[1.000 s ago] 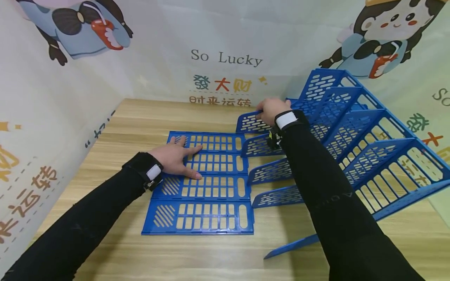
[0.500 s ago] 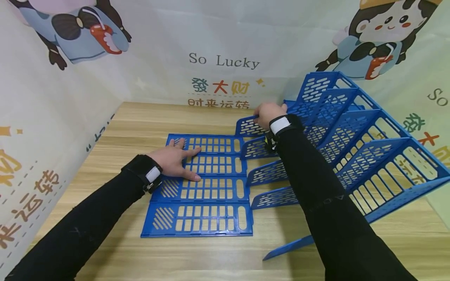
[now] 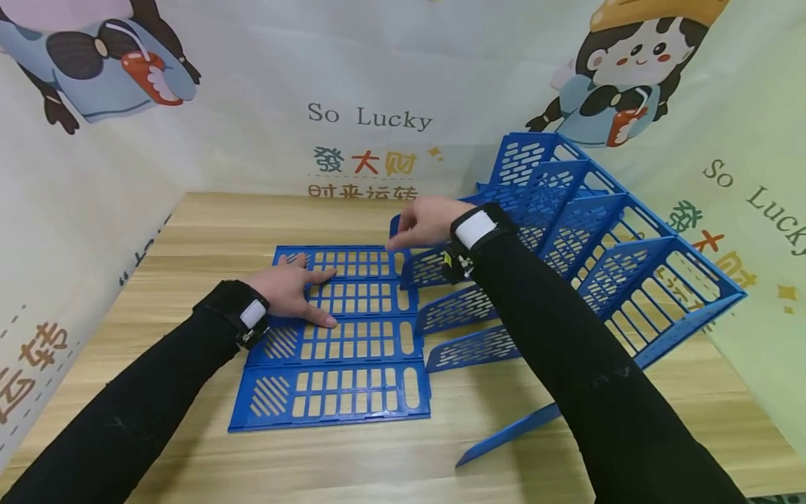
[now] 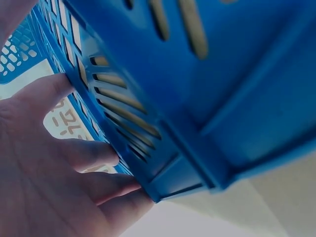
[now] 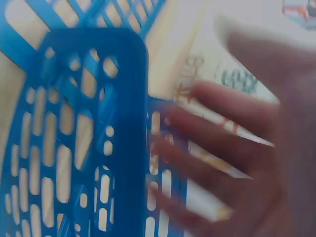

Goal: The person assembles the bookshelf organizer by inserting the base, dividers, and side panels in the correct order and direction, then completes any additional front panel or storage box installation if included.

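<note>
A blue plastic file rack with several compartments lies across the table. Its flat slotted panel point(image 3: 242, 420) is on the left. My left hand point(image 3: 280, 290) rests on this panel with fingers spread; in the left wrist view the fingertips point(image 4: 140, 200) touch its edge. Several low dividers point(image 3: 434, 353) stand up along the panel's right side. My right hand point(image 3: 431, 220) is over the far dividers, fingers bent loosely downward. In the right wrist view its blurred fingers point(image 5: 217, 143) are extended beside a slotted divider point(image 5: 131, 123), with nothing held. Whether they touch it, I cannot tell.
The rack's tall slatted side point(image 3: 686, 262) leans up on the right, with taller dividers point(image 3: 560, 185) attached. One blue panel point(image 3: 504, 437) slants toward the table front. A printed cloth point(image 3: 252, 105) hangs behind the wooden table point(image 3: 340, 469).
The right hand has come off the farthest divider and moved toward me and slightly left, its fingers loosening. The left hand stays on the panel. The head view has turned right.
</note>
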Available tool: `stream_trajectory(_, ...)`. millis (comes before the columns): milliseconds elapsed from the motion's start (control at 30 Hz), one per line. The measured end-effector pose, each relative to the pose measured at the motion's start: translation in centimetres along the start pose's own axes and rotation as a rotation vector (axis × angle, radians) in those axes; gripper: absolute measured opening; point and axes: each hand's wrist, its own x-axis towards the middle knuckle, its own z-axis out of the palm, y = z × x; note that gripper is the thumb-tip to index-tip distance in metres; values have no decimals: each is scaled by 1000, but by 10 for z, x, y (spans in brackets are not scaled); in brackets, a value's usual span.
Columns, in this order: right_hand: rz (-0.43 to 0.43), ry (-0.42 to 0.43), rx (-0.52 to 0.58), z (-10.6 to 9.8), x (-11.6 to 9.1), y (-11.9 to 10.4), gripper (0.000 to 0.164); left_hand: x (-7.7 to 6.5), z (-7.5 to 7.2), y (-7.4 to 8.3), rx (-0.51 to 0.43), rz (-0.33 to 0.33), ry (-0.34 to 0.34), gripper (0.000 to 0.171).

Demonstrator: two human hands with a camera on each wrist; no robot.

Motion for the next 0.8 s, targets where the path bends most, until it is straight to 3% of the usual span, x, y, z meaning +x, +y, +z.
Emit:
stream_trajectory(100, -32, -141, -59, 3, -7, -9, 37, 2, -1, -4, -4, -5, -5, 116)
stream_trajectory(367, -65, -1, -136, 21, -6, -4, 27, 3, 1, -4, 2, -14, -13, 117)
stream_trajectory(600, -18, -8, -169, 17, 3, -8, 28, 0, -2, -4, 9, -12, 3, 118)
stream_trajectory(800, -11, -15, -71, 15, 5, -9, 31, -6, -10, 4, 20, -2, -2, 112)
